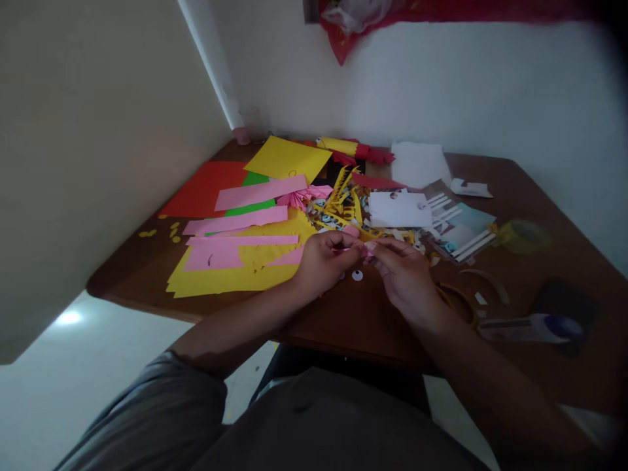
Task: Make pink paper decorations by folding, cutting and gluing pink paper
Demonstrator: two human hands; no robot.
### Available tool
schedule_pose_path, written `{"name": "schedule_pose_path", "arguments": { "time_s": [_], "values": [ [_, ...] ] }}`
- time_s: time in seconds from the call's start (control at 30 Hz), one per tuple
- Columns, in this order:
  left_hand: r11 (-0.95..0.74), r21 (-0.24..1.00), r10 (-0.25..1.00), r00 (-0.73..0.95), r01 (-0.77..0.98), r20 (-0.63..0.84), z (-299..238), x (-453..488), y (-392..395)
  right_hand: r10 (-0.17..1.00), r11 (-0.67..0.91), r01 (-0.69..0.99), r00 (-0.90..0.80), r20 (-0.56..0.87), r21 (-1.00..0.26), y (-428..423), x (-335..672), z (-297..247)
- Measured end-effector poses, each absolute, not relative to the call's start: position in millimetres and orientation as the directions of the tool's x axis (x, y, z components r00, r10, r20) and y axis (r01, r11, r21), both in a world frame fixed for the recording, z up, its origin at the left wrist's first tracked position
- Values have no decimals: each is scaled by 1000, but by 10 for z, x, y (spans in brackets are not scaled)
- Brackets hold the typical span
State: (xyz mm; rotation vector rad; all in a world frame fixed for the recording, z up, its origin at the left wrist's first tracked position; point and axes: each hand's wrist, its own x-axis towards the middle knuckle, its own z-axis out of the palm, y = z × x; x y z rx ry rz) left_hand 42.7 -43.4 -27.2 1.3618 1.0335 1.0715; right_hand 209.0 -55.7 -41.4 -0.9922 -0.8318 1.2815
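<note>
Both of my hands meet over the near middle of the table, pinching a small piece of pink paper (367, 251) between the fingertips. My left hand (326, 260) grips its left side and my right hand (403, 269) its right side; the fingers cover most of it. On the wood just below the fingertips lies a white paper circle with a dark dot (357, 276), like a paper eye. Part of another white bit shows beside my left hand. Pink paper strips (260, 191) and yellow sheets (230, 282) lie to the left of my left hand.
Paper scraps (343, 203) heap behind my hands, near a white card (400, 209). A yellow and red paper tube (343, 146) lies at the back. On the right are a tape roll (524, 235), a white cutter with a blue part (532, 327) and scissors-like orange handles (458, 302).
</note>
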Motion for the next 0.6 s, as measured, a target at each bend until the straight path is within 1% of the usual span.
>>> {"name": "schedule_pose_path", "arguments": {
  "time_s": [0.13, 0.23, 0.33, 0.4, 0.47, 0.53, 0.6],
  "values": [
    [-49, 999, 977, 211, 17, 44, -269, 431, -438, 993, 36, -278, 117, 3, -960, -543, 2109, -462],
    [-95, 994, 970, 230, 54, 80, -249, 411, -429, 994, 40, -179, 111, 20, -983, -516, 2176, -472],
    [-188, 969, 953, 267, 160, 141, -222, 367, -400, 994, 84, 48, 63, 87, -995, -486, 2294, -429],
    [-249, 936, 944, 277, 247, 178, -205, 339, -381, 986, 153, 209, 33, 163, -966, -470, 2371, -379],
    [-284, 913, 935, 295, 295, 196, -190, 324, -372, 974, 214, 310, 7, 227, -926, -461, 2424, -330],
    [-290, 913, 930, 310, 288, 197, -177, 324, -378, 968, 245, 340, -31, 249, -908, -456, 2446, -294],
    [-270, 931, 932, 309, 245, 189, -169, 336, -394, 971, 237, 299, -48, 233, -924, -455, 2441, -279]
  ]
}}
